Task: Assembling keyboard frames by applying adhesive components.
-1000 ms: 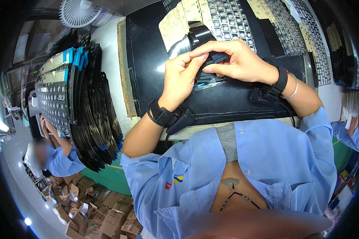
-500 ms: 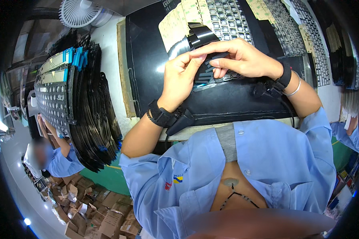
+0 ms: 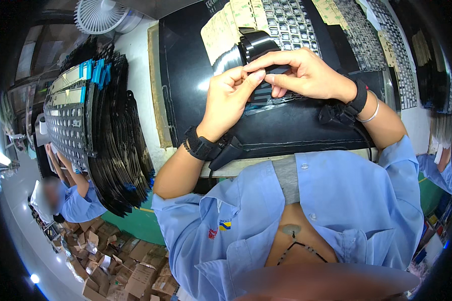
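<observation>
Above the black mat (image 3: 206, 125), my two hands meet at the fingertips. My left hand (image 3: 227, 98) is closed, thumb and index finger pinched together; whatever lies between them is too small to make out. From the right, my right hand (image 3: 311, 75) reaches across with its index fingertip against the left fingers, its thumb close to my left thumb and the other fingers curled. A glossy black curled strip (image 3: 260, 42) stands just behind the fingertips. Under the hands lie dark narrow strips (image 3: 260, 95) on a clear sheet, partly hidden by my right hand.
Pale yellow patterned sheets (image 3: 221, 37) and a perforated keyboard-like panel (image 3: 291, 25) lie at the back of the mat. More perforated panels (image 3: 359, 45) are at the right. A tall stack of black frames (image 3: 120, 125) stands left, near a white fan (image 3: 100, 17). Another person (image 3: 83, 198) works beyond it.
My fingertips have shifted slightly, the right thumb coming closer to the left thumb. The black curled strip has moved a little to the right.
</observation>
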A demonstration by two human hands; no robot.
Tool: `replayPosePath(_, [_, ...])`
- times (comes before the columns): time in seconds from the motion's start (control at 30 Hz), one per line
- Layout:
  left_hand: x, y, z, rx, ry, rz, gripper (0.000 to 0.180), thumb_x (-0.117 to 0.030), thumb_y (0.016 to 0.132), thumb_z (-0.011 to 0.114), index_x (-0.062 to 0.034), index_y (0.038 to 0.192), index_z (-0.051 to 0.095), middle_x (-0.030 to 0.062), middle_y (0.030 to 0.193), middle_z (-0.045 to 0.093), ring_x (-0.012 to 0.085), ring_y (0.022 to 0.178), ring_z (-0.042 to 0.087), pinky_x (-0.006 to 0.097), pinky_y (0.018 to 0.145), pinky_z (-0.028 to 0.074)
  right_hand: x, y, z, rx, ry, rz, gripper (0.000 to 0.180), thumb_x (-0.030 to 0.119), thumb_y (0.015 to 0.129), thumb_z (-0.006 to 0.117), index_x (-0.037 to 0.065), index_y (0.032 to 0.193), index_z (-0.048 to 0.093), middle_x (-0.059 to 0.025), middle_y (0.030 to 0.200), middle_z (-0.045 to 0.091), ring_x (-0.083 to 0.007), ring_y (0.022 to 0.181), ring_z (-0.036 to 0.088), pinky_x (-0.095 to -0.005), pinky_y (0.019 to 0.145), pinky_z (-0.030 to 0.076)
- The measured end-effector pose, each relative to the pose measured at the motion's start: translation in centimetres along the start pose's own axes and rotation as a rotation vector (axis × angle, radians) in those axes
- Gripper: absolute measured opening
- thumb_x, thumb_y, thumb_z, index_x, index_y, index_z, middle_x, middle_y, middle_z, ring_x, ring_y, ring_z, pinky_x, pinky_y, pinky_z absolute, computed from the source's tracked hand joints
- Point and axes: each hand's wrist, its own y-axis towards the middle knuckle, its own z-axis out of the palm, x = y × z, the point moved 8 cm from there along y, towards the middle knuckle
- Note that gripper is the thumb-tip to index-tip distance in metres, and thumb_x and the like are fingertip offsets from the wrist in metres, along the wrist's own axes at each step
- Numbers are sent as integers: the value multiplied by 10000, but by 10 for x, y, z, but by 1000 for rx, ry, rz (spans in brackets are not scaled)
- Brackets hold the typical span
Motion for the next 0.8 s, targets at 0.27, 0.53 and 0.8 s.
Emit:
replayPosePath(0.27, [-1, 0, 1, 6, -24, 8, 179, -159, 906, 629, 9, 941, 682, -49, 695, 597, 1, 611, 452, 184, 517, 347, 3, -1, 2, -14, -23, -21, 392, -17, 835, 555, 125, 1193, 626, -48, 973, 674, -71, 712, 639, -224, 676, 545])
replayPosePath(0.53, [0, -1, -1, -9, -8, 20, 197, -188, 911, 627, 0, 933, 684, -62, 657, 565, 3, 577, 424, 187, 494, 330, 0, 1, 2, 36, 34, -10, 412, -24, 858, 519, 147, 1223, 609, -30, 806, 638, -71, 694, 632, -231, 679, 549])
replayPosePath(0.8, [3, 0, 0, -23, -29, -28, 196, -196, 908, 633, -8, 918, 688, -68, 634, 543, 2, 562, 407, 189, 481, 315, -5, 0, 1, 60, 99, 45, 331, 30, 926, 498, 116, 1234, 587, -51, 798, 647, -85, 714, 641, -245, 690, 559])
